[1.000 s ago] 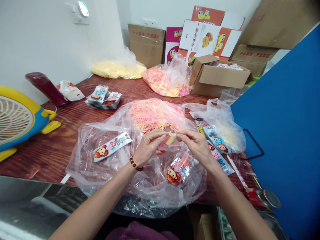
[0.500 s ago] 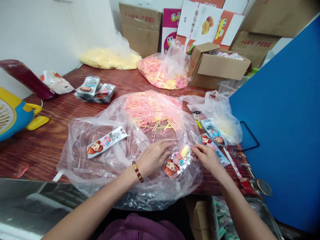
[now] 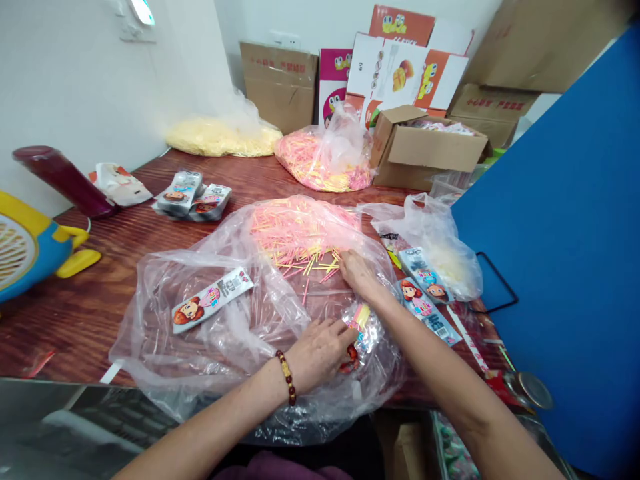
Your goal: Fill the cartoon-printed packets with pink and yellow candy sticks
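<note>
My left hand [image 3: 323, 350], with a beaded bracelet on the wrist, is closed over the left side of an opened silver packet [image 3: 367, 333]. Pink and yellow sticks show at the packet's mouth, and my fingers cover part of its printed girl. My right hand [image 3: 359, 275] reaches across to the right edge of a loose pile of thin pink and yellow sticks [image 3: 305, 230]. Its fingers are pressed together at the sticks; the tips are partly hidden. A clear plastic bag [image 3: 200, 360] lies spread under the pile and packet. Another flat packet [image 3: 213, 301] rests on the bag's left part.
Two packets [image 3: 425, 310] and a small bag of pale pieces [image 3: 450, 267] lie at right. Stacked packets [image 3: 180, 193] sit back left, near a toy-like fan [image 3: 30, 247]. Behind are filled bags [image 3: 320, 163] and an open carton [image 3: 430, 150]. A blue panel [image 3: 560, 253] borders the right.
My right hand has left the packet's right edge and moved forward and left to the stick pile. My left hand has shifted onto the packet. The view has tilted up slightly.
</note>
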A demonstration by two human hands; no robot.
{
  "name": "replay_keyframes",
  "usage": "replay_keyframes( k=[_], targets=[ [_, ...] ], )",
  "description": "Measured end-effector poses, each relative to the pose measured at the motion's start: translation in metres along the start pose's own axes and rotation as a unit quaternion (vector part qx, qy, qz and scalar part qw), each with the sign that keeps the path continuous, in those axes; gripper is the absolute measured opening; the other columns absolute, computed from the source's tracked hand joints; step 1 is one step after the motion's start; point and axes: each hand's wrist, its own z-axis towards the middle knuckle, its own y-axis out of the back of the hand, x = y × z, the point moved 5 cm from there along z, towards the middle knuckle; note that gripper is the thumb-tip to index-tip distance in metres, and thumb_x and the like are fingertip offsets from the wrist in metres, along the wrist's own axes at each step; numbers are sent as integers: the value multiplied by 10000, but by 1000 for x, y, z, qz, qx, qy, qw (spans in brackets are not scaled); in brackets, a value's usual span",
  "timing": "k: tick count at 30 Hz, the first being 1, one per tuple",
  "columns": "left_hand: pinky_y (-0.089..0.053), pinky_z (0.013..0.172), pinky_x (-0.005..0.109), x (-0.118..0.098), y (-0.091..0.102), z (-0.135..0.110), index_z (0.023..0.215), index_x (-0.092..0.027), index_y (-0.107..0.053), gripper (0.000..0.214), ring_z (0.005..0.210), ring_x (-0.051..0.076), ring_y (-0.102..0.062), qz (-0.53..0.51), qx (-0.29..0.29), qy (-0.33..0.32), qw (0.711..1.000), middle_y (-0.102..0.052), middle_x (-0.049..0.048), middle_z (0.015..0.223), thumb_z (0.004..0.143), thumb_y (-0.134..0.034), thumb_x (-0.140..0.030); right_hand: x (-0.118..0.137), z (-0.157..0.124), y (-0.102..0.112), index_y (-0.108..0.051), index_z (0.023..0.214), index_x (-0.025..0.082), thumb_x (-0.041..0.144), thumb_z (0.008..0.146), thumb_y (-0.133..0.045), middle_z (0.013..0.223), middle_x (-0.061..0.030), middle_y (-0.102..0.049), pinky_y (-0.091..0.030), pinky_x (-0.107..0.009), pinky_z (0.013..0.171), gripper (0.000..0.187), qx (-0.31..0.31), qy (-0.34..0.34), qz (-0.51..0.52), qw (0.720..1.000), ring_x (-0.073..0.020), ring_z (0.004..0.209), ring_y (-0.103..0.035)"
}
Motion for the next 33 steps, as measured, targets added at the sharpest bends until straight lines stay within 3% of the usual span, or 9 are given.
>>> replay_keyframes(
  k=[4, 8, 10, 12, 16, 19, 24, 29, 33],
  targets=[
    [-492, 857, 358, 5, 8, -7, 1195, -197, -566, 277, 984, 229, -603, -21, -31, -10, 999, -630, 92, 1083, 925, -508, -196, -8, 15, -8, -593, 1172, 64, 175, 945, -396, 1088, -223, -661, -475, -345, 829, 321, 8, -44, -60, 997, -285, 1015, -643],
    [-508, 842, 358, 37, 29, -28, 1226, -193, -577, 305, 968, 226, -623, -53, -118, 12, 991, -657, 104, 1075, 928, -516, -213, -6, 21, -10, -604, 1147, 51, 152, 938, -381, 1074, -246, -655, -480, -365, 824, 322, 16, -57, -87, 995, -301, 1012, -644],
    [-504, 866, 387, 67, 43, -44, 1244, -203, -579, 327, 995, 244, -630, -46, -172, 54, 983, -672, 112, 1097, 924, -531, -256, -2, 25, -10, -606, 1148, 52, 144, 943, -361, 1083, -242, -655, -475, -366, 829, 333, 18, -53, -94, 994, -301, 1019, -640],
    [-497, 880, 388, 101, 55, -63, 1229, -193, -597, 324, 991, 249, -644, -31, -188, 112, 975, -683, 117, 1119, 933, -509, -295, 1, 28, -12, -606, 1150, 46, 142, 945, -353, 1093, -242, -652, -468, -363, 831, 339, 18, -50, -99, 994, -299, 1018, -635],
    [-468, 891, 397, 167, 78, -103, 1117, -174, -663, 316, 1046, 310, -639, 90, -163, 283, 941, -695, 137, 1105, 925, -470, -336, 1, 29, -16, -614, 1135, 41, 147, 939, -376, 1121, -243, -638, -442, -375, 853, 326, 14, -39, -106, 994, -308, 1039, -610],
    [-449, 889, 426, 197, 81, -121, 1146, -182, -645, 363, 1110, 346, -598, 147, -119, 373, 908, -657, 155, 1191, 934, -420, -373, -1, 24, -19, -609, 1137, 59, 143, 945, -363, 1158, -237, -618, -400, -385, 899, 323, 8, -16, -108, 994, -307, 1085, -571],
    [-426, 879, 486, 218, 64, -123, 1136, -187, -638, 412, 1132, 389, -552, 150, -96, 419, 890, -611, 179, 1254, 901, -450, -468, -2, 16, -20, -592, 1149, 90, 157, 967, -331, 1185, -206, -610, -346, -388, 923, 325, 2, 33, -99, 995, -292, 1098, -535],
    [-421, 881, 434, 227, 56, -123, 1088, -188, -648, 373, 1150, 351, -554, 80, -153, 410, 896, -635, 153, 1220, 898, -475, -459, -2, 19, -21, -590, 1158, 127, 247, 988, -361, 1122, -161, -658, -332, -358, 900, 310, 19, 69, -21, 997, -264, 1069, -546],
    [-422, 887, 412, 232, 59, -125, 1093, -171, -633, 351, 1121, 337, -570, 86, -203, 399, 890, -659, 144, 1164, 851, -548, -410, 2, 19, -22, -616, 1097, 161, 233, 984, -377, 1038, -108, -691, -353, -287, 796, 274, 43, 102, 59, 992, -211, 947, -594]
  ],
)
